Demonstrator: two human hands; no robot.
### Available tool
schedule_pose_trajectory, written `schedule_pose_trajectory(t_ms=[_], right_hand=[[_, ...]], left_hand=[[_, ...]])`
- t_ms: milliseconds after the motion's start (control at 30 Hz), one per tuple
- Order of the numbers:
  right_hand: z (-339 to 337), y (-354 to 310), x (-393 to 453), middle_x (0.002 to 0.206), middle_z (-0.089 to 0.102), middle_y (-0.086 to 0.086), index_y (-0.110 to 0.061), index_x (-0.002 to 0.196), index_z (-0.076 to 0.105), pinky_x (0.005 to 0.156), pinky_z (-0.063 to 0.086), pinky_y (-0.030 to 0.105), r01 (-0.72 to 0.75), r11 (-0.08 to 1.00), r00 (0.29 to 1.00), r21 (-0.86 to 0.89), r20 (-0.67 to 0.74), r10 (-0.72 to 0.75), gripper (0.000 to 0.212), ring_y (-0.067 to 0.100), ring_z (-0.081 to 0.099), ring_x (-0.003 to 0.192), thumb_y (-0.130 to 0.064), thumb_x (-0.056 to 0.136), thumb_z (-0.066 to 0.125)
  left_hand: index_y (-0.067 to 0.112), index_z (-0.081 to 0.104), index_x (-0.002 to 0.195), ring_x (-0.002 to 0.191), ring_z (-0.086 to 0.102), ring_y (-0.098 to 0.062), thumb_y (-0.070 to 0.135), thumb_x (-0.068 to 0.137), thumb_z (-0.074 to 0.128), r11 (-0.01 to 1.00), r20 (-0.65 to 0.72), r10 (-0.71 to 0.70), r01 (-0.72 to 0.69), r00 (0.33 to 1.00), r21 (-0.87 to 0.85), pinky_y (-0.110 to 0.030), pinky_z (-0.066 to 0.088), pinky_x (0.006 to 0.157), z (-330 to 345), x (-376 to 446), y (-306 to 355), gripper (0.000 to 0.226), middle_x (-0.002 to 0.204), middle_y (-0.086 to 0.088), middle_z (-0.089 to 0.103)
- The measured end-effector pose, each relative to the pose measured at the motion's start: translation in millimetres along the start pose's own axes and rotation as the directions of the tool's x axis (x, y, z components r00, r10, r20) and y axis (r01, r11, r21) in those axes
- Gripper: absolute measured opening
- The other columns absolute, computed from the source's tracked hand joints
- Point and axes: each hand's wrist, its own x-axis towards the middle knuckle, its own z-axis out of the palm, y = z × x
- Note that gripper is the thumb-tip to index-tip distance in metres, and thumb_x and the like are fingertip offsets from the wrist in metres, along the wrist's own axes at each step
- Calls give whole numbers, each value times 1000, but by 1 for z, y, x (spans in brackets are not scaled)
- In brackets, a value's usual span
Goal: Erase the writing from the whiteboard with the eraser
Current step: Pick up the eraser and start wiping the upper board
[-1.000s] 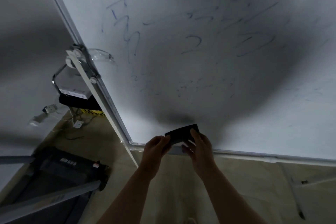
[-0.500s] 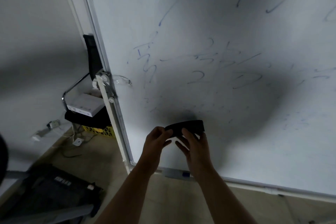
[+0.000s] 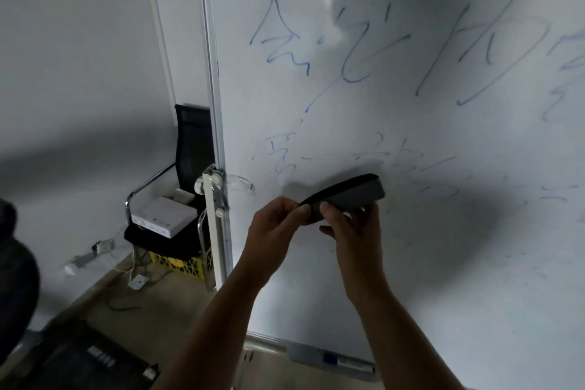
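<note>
A large whiteboard (image 3: pixel 443 263) fills the right of the view, with blue writing (image 3: pixel 364 51) across its upper part and fainter marks lower down. A dark grey eraser (image 3: pixel 348 193) is held in front of the board at mid height, tilted up to the right. My left hand (image 3: pixel 275 231) pinches its lower left end. My right hand (image 3: pixel 351 231) grips it from below, thumb on its near face. Whether the eraser touches the board cannot be told.
The board's tray (image 3: pixel 332 358) with a marker runs along the bottom edge. Left of the board stands a black chair (image 3: pixel 193 149) holding a white box (image 3: pixel 164 215), with a yellow crate (image 3: pixel 180 261) and cables on the floor. A dark object lies at lower left.
Both hands have lifted the eraser from near the board's bottom edge up to mid height. The view has tilted upward, so the board's top and the large writing now show.
</note>
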Motion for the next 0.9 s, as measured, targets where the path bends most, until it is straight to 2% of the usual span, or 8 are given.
schedule_pose_trajectory(t_ms=[100, 233, 333, 500, 633, 733, 833, 900], right_hand=[[7, -22, 12, 113, 66, -2, -18, 119, 50, 68, 55, 22, 102, 992, 994, -68, -22, -104, 51, 12, 67, 95, -27, 72, 68], [17, -44, 28, 108, 65, -5, -20, 113, 53, 65, 50, 17, 201, 972, 979, -123, 1, -202, 45, 8, 65, 90, -29, 72, 67], [24, -56, 37, 105, 66, -9, -21, 117, 54, 66, 50, 19, 246, 958, 969, -148, 39, -243, 46, 5, 65, 88, -31, 73, 66], [39, -72, 45, 103, 69, -9, -34, 115, 40, 76, 54, 27, 328, 932, 945, -155, 61, -322, 52, 9, 68, 88, -28, 72, 68], [53, -88, 56, 110, 64, -17, -38, 130, 39, 80, 52, 24, 452, 812, 891, -369, 138, -433, 60, 3, 64, 92, -41, 75, 64], [62, -98, 68, 132, 52, 3, -18, 151, 28, 89, 48, 30, 572, 586, 797, -574, 218, -564, 83, 18, 54, 112, -53, 79, 51], [69, -114, 79, 122, 58, 11, -10, 147, 35, 76, 49, 33, 638, 296, 632, -711, 263, -729, 76, 26, 51, 102, -48, 83, 50], [71, -122, 90, 117, 62, 11, -10, 139, 44, 75, 50, 33, 658, 144, 514, -740, 301, -803, 64, 26, 51, 97, -42, 84, 54]], left_hand=[[9, 61, 74, 71, 58, -22, 33, 86, 58, 984, -45, 154, -148, 987, 102, -26, 46, 68, -7, 19, 27, 28, 74, -11, 61], [15, 61, 87, 74, 57, -12, 11, 93, 56, 934, -269, 332, -275, 904, 228, -20, 45, 65, -16, 44, 58, 9, 82, -3, 61], [24, 53, 110, 88, 53, -11, 15, 84, 53, 897, -429, 434, -339, 792, 283, -19, 44, 65, -26, 61, 77, 28, 100, 1, 51], [10, 40, 133, 112, 43, -26, 21, 80, 49, 842, -562, 529, -311, 636, 441, -42, 42, 93, -51, 94, 107, 55, 116, -2, 36], [16, 34, 147, 133, 37, -17, 29, 100, 38, 946, -549, 304, -181, 778, 268, -31, 28, 112, -60, 118, 129, 49, 143, -2, 38], [21, 40, 145, 138, 34, -13, 44, 103, 29, 994, -527, 103, -72, 843, 80, -20, 19, 107, -58, 130, 141, 49, 149, 2, 40], [19, 46, 141, 131, 40, -13, 46, 102, 28, 997, -529, 73, -70, 846, 26, -17, 22, 97, -57, 137, 147, 50, 140, 3, 48], [17, 58, 124, 113, 50, -12, 43, 103, 30, 996, -513, 87, -66, 854, 60, -19, 29, 92, -60, 141, 146, 43, 117, 6, 56]])
